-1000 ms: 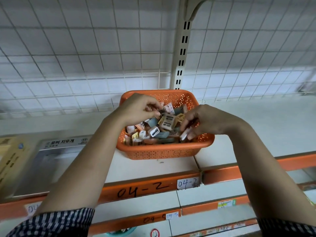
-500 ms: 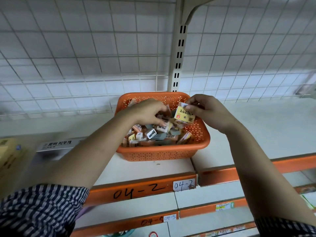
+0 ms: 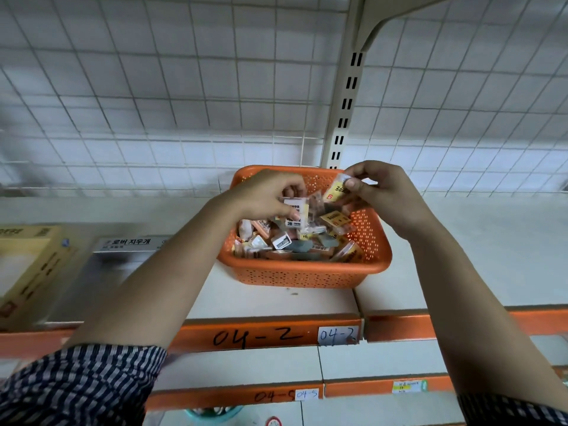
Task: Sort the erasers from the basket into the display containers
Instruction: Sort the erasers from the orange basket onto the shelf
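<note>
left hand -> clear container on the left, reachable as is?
Probably yes. The container sits on the same shelf just left of the basket, with nothing between it and the left hand, which grips a white eraser.

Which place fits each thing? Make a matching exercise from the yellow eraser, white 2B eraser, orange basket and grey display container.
Things: 1 yellow eraser; 2 white 2B eraser; 3 orange basket; 4 grey display container.
Places: A left of the basket on the shelf; B pinched by the right hand; C behind the 04-2 label; D gripped by the left hand.
Pairs: 1-B; 2-D; 3-C; 4-A.
</note>
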Motion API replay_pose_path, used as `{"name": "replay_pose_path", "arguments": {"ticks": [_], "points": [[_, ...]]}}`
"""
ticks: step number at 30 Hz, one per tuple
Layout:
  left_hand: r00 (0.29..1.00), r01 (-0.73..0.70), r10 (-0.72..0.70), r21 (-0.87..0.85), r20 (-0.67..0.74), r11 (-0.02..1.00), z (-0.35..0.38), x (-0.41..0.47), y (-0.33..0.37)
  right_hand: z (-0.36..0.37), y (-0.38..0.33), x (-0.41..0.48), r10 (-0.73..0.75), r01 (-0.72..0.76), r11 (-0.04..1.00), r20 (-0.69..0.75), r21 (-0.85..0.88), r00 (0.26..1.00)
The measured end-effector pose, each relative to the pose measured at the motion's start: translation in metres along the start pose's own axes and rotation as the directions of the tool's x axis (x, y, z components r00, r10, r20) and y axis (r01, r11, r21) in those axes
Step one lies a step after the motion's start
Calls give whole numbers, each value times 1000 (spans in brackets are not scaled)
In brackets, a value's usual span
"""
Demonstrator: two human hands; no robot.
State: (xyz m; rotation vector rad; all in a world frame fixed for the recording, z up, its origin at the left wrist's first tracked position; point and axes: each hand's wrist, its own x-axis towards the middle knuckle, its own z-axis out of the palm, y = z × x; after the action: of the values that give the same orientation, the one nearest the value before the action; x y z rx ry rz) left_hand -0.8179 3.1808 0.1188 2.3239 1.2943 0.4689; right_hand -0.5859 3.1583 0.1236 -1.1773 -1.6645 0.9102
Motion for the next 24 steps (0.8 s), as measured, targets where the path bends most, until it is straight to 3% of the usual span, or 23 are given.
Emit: {"name": "replay_pose_path", "arguments": {"ticks": [2,6,13,24], "points": [[996,21,-23,-24,-85,999,-12,-10,-6,8,-11,1,11,-11,997,-1,73,1000],[974,54,-66,-62,-218,997,-40,-34,-23,29,-31,7,-54,54,999,-31,-7,998],[933,107,-149,-143,-328,984,-95,-98,-75,97,-80,27,-141,155,985,167,-70,976],[873,247,-265,-98,-411,964,-201,-265,-218,345,-141,66,-110,108,994,316,24,942]]}}
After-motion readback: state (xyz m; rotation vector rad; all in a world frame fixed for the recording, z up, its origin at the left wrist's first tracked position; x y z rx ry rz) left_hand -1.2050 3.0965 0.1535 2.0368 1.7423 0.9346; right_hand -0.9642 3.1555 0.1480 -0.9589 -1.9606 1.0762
